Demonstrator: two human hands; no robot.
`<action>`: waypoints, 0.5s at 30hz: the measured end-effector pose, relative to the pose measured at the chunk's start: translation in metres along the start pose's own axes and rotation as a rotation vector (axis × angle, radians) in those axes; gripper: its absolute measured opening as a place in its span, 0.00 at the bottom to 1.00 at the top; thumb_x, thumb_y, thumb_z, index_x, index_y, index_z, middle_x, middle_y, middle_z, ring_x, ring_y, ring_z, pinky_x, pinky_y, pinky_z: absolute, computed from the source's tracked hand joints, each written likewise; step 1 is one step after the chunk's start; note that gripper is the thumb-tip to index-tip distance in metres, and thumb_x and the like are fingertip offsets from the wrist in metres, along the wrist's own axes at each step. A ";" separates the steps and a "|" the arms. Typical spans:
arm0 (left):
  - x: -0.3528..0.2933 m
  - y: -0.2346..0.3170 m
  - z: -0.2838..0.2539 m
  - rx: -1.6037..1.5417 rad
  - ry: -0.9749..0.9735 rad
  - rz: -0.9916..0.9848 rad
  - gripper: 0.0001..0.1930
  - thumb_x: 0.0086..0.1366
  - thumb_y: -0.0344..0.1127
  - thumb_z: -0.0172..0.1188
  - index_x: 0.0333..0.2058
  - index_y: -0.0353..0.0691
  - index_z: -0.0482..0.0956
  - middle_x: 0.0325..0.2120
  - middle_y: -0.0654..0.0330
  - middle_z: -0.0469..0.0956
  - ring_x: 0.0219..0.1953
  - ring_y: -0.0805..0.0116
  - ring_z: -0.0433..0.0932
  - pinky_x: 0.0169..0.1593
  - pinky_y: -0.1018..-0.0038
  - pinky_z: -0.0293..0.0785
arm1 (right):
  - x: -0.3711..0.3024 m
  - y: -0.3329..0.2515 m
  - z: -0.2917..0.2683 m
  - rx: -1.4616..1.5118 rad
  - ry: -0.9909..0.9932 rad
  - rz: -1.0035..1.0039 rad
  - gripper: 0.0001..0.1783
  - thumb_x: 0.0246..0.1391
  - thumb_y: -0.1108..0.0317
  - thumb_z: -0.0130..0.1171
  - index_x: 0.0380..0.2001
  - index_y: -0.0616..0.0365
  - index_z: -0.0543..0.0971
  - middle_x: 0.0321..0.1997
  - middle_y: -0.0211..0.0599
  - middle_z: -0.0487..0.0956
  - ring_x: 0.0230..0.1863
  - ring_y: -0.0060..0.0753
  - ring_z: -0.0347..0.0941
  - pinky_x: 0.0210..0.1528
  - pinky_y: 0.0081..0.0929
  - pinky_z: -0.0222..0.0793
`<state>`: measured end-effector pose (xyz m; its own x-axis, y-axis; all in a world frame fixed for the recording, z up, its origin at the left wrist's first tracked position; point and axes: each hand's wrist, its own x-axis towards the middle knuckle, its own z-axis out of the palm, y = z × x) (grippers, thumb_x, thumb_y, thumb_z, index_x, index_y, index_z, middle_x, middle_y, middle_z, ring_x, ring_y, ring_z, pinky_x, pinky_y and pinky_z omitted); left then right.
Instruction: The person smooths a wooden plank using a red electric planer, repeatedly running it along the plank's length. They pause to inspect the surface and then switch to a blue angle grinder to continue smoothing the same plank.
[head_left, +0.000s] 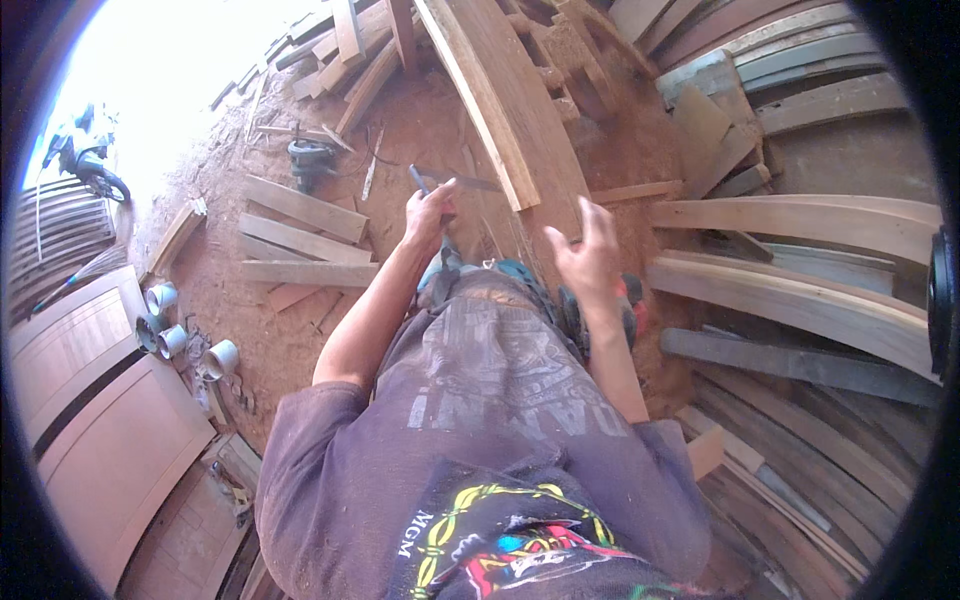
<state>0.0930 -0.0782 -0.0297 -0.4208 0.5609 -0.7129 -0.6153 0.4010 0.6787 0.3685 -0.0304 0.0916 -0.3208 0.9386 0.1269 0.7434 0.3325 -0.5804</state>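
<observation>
My left hand [428, 217] is closed around a thin dark stick-like tool, maybe a pencil [418, 180], whose tip points up and away. My right hand [588, 252] is raised with fingers spread and holds nothing. Both hover over the near end of a long wooden plank [500, 100] that runs away from me. Just below my hands, partly hidden by my shirt, a teal and red power tool [560, 295] lies low on the ground.
Sawdust-covered ground with loose boards [300, 235] at left, a dark power tool [310, 158] beyond them, and white cups [190, 345] near wooden door panels [110, 420]. Stacked planks [800, 290] fill the right side. A motorbike [85, 160] stands outside at far left.
</observation>
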 end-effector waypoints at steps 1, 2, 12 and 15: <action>0.002 -0.003 0.006 0.012 -0.026 -0.033 0.18 0.62 0.43 0.79 0.39 0.43 0.78 0.27 0.65 0.76 0.29 0.73 0.75 0.32 0.71 0.72 | -0.010 -0.002 -0.025 -0.062 0.003 0.042 0.37 0.58 0.53 0.76 0.63 0.66 0.78 0.64 0.58 0.78 0.65 0.61 0.76 0.68 0.49 0.73; 0.005 -0.004 0.012 0.029 -0.064 -0.064 0.18 0.62 0.44 0.80 0.39 0.44 0.78 0.26 0.66 0.76 0.29 0.74 0.75 0.33 0.71 0.72 | -0.023 -0.001 -0.046 -0.127 0.017 0.090 0.36 0.59 0.54 0.76 0.62 0.66 0.78 0.63 0.57 0.78 0.65 0.60 0.76 0.68 0.48 0.73; -0.033 -0.036 0.053 0.587 -0.432 0.071 0.39 0.55 0.39 0.85 0.54 0.34 0.66 0.42 0.55 0.78 0.40 0.67 0.82 0.43 0.67 0.83 | -0.128 0.056 -0.090 0.642 -0.256 0.845 0.30 0.73 0.41 0.60 0.41 0.62 0.86 0.23 0.25 0.77 0.23 0.17 0.70 0.28 0.23 0.67; -0.026 -0.047 0.071 0.565 -0.403 0.118 0.44 0.53 0.40 0.87 0.56 0.31 0.63 0.47 0.50 0.78 0.46 0.63 0.84 0.46 0.69 0.83 | -0.122 0.034 -0.093 0.616 -0.236 0.794 0.37 0.74 0.36 0.55 0.43 0.66 0.85 0.23 0.24 0.74 0.22 0.15 0.67 0.24 0.20 0.62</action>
<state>0.1803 -0.0604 -0.0306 -0.1162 0.8051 -0.5817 -0.0946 0.5740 0.8134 0.4877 -0.1255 0.1314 -0.0250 0.8030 -0.5955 0.3826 -0.5427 -0.7477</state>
